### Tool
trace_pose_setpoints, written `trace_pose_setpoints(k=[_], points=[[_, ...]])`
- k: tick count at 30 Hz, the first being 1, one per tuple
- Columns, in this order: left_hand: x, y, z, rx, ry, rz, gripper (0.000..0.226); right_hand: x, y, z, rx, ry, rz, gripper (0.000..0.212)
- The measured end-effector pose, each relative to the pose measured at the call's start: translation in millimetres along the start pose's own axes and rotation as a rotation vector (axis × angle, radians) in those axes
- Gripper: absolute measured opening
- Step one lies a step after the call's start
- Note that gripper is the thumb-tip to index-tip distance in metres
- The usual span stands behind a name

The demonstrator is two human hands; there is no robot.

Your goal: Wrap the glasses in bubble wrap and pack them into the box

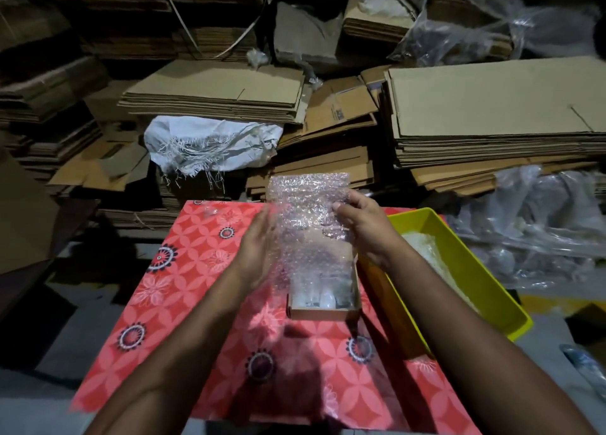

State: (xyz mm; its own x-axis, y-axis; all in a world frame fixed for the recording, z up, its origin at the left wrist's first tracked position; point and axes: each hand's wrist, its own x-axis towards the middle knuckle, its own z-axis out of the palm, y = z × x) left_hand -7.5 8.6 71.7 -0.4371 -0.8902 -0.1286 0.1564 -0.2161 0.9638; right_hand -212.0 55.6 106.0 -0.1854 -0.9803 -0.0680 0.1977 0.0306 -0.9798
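Red patterned cloth (183, 280), yellow bin (472, 270) beside it, flattened cardboard stacks (492, 107) behind.

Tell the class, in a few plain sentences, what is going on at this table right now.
A person holds a sheet of bubble wrap upright over a small cardboard box on the red patterned cloth. The right hand pinches its edge; the left hand lies flat against it. A yellow bin stands to the right.

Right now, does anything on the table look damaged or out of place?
Nothing on the table stands out. Behind it, a white sack draped over the cardboard stacks is torn, with frayed threads hanging.
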Motion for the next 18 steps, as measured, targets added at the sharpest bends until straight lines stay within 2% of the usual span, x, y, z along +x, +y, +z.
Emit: trace_pose_setpoints(k=[3,7,8,11,12,15,16,18], points=[[-5,-3,25,0.111,0.115,0.005,0.069,2,12,10,0.053,0.033,0.104,0.018],[10,-11,21,0.007,0.29,0.018,0.078,-5,25,7,-0.067,-0.062,0.195,0.053],[11,-10,20,0.022,0.294,0.03,0.08,-8,26,3,-0.114,-0.085,0.206,0.051],[5,-3,21,0.049,0.285,0.069,0.073,-15,28,-5,-0.356,-0.153,0.119,0.011],[3,-2,21,0.053,0.251,0.078,0.073,-16,29,-4,-0.391,-0.148,0.067,0.004],[-5,3,16,0.125,0.1,0.063,0.081,-17,30,-4,-0.355,-0.055,-0.063,0.009],[-8,4,13,0.185,0.059,0.082,0.075,-17,28,-6,-0.352,-0.032,-0.081,0.007],[-13,4,9,0.287,0.018,0.146,0.052,-20,27,-12,-0.343,-0.091,-0.082,0.006]])
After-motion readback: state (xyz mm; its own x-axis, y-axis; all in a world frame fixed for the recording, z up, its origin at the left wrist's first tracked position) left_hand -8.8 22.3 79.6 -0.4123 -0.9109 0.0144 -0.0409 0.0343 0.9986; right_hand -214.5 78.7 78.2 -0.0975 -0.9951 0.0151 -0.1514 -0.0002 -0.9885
